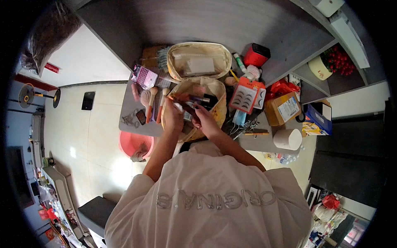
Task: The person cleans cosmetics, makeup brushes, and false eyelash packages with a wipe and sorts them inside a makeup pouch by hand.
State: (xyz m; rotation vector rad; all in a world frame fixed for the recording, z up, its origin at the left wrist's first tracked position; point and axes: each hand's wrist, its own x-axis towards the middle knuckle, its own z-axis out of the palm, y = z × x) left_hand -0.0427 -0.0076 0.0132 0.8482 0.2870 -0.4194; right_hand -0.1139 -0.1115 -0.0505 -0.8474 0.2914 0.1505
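The head camera looks forward and down — close above both hands (173, 120).

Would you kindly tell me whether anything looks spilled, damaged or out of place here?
Nothing looks clearly spilled or damaged. A blue face mask lies partly under the eyelash packet, and a cloth droops over the rim of the pink basin; both look untidy.

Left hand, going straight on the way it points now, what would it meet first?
The left hand would probably meet the far wall of the cream, open-topped fabric bag, though depth is unclear.
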